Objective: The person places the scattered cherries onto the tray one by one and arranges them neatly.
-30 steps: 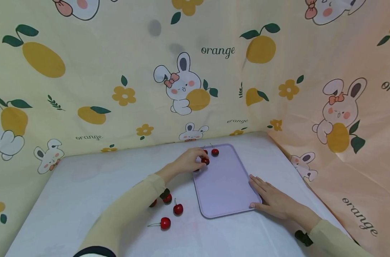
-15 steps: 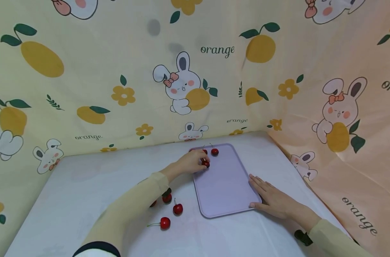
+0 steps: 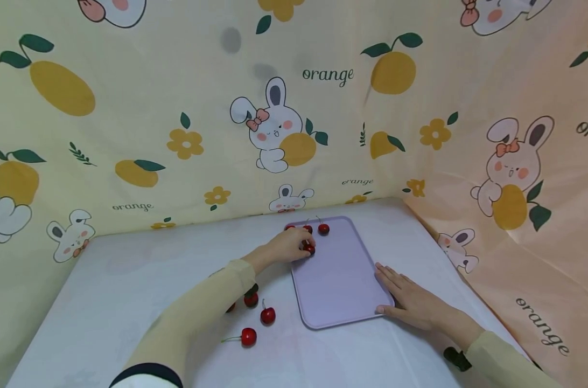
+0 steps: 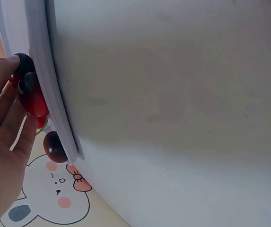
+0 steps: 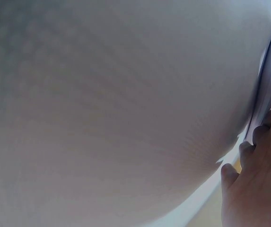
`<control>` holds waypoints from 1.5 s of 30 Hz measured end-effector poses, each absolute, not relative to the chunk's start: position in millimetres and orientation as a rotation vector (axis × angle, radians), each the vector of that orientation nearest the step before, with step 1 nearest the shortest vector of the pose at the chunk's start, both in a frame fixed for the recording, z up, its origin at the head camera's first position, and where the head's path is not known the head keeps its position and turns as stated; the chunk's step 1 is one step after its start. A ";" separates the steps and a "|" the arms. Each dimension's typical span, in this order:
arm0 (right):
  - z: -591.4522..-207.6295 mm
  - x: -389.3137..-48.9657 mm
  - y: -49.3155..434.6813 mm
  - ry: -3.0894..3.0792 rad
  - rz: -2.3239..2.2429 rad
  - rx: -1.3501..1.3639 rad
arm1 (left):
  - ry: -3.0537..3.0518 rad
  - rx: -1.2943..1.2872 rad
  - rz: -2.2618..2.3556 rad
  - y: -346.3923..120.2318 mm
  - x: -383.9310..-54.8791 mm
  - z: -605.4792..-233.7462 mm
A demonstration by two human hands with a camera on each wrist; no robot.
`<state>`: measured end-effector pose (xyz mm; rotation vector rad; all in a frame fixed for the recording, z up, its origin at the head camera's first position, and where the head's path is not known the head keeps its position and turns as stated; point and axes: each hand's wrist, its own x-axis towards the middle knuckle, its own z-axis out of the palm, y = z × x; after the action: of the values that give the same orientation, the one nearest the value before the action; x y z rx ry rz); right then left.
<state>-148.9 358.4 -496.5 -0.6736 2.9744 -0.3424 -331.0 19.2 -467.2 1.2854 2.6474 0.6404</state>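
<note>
My left hand [image 3: 286, 245] pinches a dark red cherry [image 3: 309, 248] between thumb and fingers, low over the left side of a lilac tray [image 3: 342, 280]. Along the tray's far edge lie a stemmed cherry [image 3: 323, 229], another cherry [image 3: 308, 229] and, partly hidden by the hand, a third one [image 3: 289, 227]. In the left wrist view the thumb presses on the held cherry [image 4: 24, 62]; a second cherry [image 4: 32, 94] sits near the tray rim [image 4: 55, 94]. My right hand [image 3: 412, 299] rests with straight fingers against the tray's right edge near its front corner.
On the white tabletop, left of the tray, are a cherry with a green stem [image 3: 248, 337], another [image 3: 267, 316] and a third [image 3: 251, 299]; one more is mostly behind the left sleeve [image 3: 197, 318]. A patterned cloth [image 3: 202, 81] hangs behind the table.
My left hand has lowered the pinched cherry slightly toward me and the tray. The cherry at the far left corner now shows beyond the fingers. My right hand has stayed put.
</note>
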 end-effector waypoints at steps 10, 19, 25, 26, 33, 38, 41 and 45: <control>-495.8 -148.8 357.4 2.979 -0.348 -0.674 | 2.647 1.295 0.658 18.3 -331.8 -466.6; -495.8 -149.1 357.6 2.982 -0.354 -0.686 | 2.638 1.330 0.754 9.3 -332.4 -443.0; -496.1 -148.8 357.8 2.976 -0.367 -0.668 | 2.675 1.300 0.837 -9.4 -326.0 -419.3; -495.9 -148.6 357.6 2.973 -0.372 -0.667 | 2.683 1.299 0.845 -13.5 -324.7 -416.4; -493.7 -147.9 355.7 2.963 -0.384 -0.665 | 2.709 1.273 0.846 -51.2 -313.7 -406.4; -494.7 -148.8 356.1 2.965 -0.378 -0.667 | 2.728 1.209 0.828 -85.3 -302.1 -409.7; -496.2 -149.3 357.1 2.970 -0.371 -0.669 | 2.736 1.142 0.822 -105.5 -293.4 -414.0; -497.2 -150.4 358.1 2.976 -0.370 -0.672 | 2.737 1.040 0.829 -129.9 -280.8 -420.9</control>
<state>-150.4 358.1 -497.2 -0.6721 2.9762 -0.3702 -280.8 -129.9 -420.9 1.0402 2.7369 0.8288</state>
